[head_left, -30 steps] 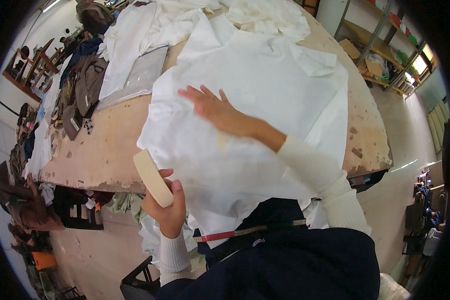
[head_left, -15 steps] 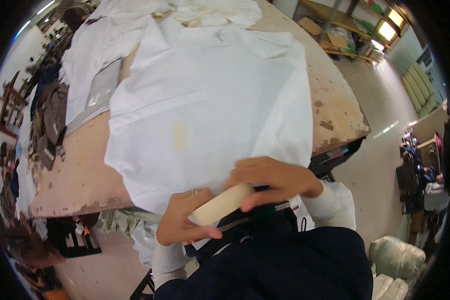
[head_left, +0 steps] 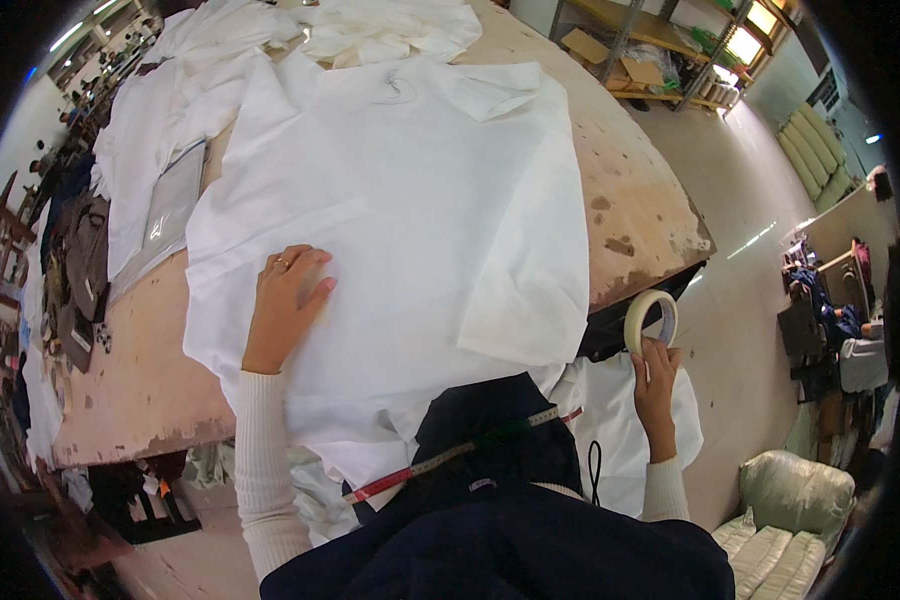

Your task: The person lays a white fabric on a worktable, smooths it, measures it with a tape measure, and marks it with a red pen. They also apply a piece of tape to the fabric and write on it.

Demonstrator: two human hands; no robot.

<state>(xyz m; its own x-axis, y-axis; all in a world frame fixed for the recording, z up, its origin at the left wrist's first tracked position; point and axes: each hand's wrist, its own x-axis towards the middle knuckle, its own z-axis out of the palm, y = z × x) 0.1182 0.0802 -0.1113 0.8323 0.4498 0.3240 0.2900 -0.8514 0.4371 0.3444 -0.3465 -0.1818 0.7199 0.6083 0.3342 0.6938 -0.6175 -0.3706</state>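
A white garment [head_left: 410, 210] lies spread over the table, with a small dark drawn mark [head_left: 392, 86] near its top. My left hand [head_left: 288, 300] rests on its left part, fingers apart and slightly bent, partly over a faint yellowish patch [head_left: 319, 316]. Beyond the garment's lower right side, my right hand [head_left: 655, 375] grips a roll of cream tape [head_left: 651, 305] standing on edge in the fingers, over the table's edge. A tape measure [head_left: 440, 458] lies across my dark clothing.
More white fabric [head_left: 385, 28] and a clear plastic sheet [head_left: 165, 215] share the table [head_left: 640, 240]. Dark garments [head_left: 80, 260] line the left. Metal shelves [head_left: 660, 50] with boxes stand at the back right. Padded rolls [head_left: 810, 150] and a plastic-wrapped padded chair [head_left: 795, 495] are on the right.
The tape roll has passed from my left hand to my right, which has moved out to the right. My left hand has moved up onto the garment. The view has shifted.
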